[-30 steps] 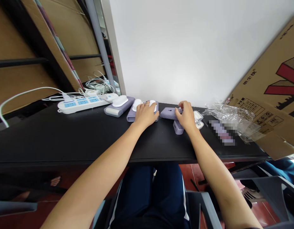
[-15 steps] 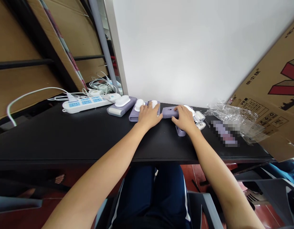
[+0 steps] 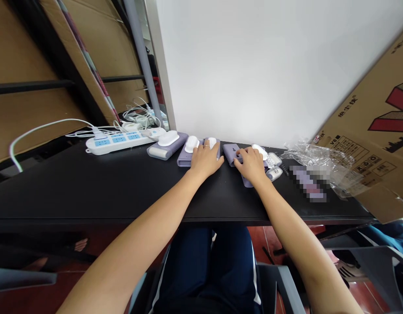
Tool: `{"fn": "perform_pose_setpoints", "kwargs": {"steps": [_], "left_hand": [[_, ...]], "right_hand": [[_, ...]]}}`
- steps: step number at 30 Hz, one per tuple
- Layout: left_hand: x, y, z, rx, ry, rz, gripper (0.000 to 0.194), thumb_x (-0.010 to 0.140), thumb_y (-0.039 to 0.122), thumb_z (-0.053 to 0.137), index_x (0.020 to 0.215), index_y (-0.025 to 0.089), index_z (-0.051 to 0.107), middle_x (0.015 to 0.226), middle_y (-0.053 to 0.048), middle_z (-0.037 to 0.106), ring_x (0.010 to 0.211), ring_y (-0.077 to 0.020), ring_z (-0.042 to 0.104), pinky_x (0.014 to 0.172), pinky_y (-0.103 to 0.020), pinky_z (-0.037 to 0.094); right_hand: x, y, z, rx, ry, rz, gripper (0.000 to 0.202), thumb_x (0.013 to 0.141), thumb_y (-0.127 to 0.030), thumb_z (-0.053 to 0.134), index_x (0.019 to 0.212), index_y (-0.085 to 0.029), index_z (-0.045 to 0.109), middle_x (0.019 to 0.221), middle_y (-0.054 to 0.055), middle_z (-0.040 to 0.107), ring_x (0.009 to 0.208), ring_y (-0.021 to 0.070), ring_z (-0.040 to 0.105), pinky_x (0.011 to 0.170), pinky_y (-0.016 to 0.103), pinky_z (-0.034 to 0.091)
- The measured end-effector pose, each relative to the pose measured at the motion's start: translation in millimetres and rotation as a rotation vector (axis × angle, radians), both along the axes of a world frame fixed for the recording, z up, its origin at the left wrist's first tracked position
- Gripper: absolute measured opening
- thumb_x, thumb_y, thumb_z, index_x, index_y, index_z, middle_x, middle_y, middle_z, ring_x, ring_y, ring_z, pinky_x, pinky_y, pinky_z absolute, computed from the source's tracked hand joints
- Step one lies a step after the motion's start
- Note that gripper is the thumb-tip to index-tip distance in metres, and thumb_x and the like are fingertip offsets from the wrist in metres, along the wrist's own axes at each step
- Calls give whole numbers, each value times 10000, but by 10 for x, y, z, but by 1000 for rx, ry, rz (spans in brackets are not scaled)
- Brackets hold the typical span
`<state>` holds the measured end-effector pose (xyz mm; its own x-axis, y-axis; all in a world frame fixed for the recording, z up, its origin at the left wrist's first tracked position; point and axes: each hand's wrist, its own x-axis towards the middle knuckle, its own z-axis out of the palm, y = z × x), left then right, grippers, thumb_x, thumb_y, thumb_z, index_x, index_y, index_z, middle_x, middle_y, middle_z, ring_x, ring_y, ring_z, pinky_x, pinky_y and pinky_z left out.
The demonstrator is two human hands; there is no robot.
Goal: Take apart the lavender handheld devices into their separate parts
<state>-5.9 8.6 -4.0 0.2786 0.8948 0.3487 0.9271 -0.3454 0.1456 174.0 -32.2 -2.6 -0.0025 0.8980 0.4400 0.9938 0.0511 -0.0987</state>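
Note:
My left hand [image 3: 204,161] lies with fingers spread over purple cases with white oval parts on top, thumb stretched to the right. One white part [image 3: 191,144] shows left of its fingers, on a purple case [image 3: 184,159]. My right hand [image 3: 253,165] has thumb and fingers bent at the right end of another purple case [image 3: 230,152], gripping it. A further purple piece [image 3: 247,181] shows partly under that hand. Behind it is a white oval part [image 3: 260,151]. Small clear-and-white pieces [image 3: 274,172] lie right of my right hand.
At the left stands another purple case [image 3: 170,150] with a white top, beside a white power strip [image 3: 126,138] with tangled cables. Crumpled clear plastic [image 3: 332,161] and a large cardboard box [image 3: 358,126] are at the right. A white wall [image 3: 240,69] rises behind the black table [image 3: 100,187].
The purple case at my right hand has turned, its left end swinging back and the right end nearer me. My right hand has shifted slightly with it. My left hand stays nearly in place.

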Motion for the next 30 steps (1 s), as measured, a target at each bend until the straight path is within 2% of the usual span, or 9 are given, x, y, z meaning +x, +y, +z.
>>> {"fn": "perform_pose_setpoints", "kwargs": {"steps": [4,8,12,18,21,25,30], "left_hand": [[6,-19,4,-19,-3,7,660,1026,440,527,1634,190,477,1664,-253,458,1417,-439,565,1154,-536,428],[12,-29,-10,-1,15,20,663,1024,451,550,1633,199,477,1686,-269,431,1476,-444,528,1246,-575,310],[17,-22,-33,-28,-3,-1,704,1014,467,581,1652,203,445,1716,-288,370,1488,-455,522,1254,-577,296],[32,-17,-43,-60,10,0,779,992,477,642,1676,207,388,1741,-292,321,1500,-465,498,1249,-585,295],[41,-30,-29,-68,1,-8,776,975,396,661,1676,210,386,1750,-283,304,1493,-452,505,1227,-552,347],[56,-57,-12,-92,-26,-33,779,934,270,660,1666,211,399,1758,-268,283,1470,-431,528,1176,-512,434],[87,-78,-26,-132,-76,-41,800,938,290,647,1685,245,365,1770,-235,248,1488,-454,480,1113,-567,509]], "right_hand": [[-2,-38,23,-66,35,95,380,1055,-397,565,1357,-239,731,1451,140,680,1386,352,572,1170,532,418],[5,-23,5,-168,43,143,477,1078,-541,518,1435,-285,706,1578,93,639,1549,364,466,1288,613,292],[34,36,-50,-216,69,133,605,1071,-624,485,1557,-284,606,1685,114,525,1619,405,379,1309,673,227],[89,65,-115,-210,100,168,646,1055,-685,452,1547,-293,600,1705,123,488,1638,400,333,1309,664,213],[80,117,-136,-151,99,150,613,1068,-631,468,1523,-245,607,1657,164,529,1594,377,397,1300,639,237],[68,185,-110,21,158,155,488,1097,-501,471,1429,-200,664,1500,172,660,1447,331,552,1258,552,328],[92,151,-26,144,250,152,390,1099,-464,474,1283,-233,729,1330,120,758,1293,331,651,1169,508,408]]}}
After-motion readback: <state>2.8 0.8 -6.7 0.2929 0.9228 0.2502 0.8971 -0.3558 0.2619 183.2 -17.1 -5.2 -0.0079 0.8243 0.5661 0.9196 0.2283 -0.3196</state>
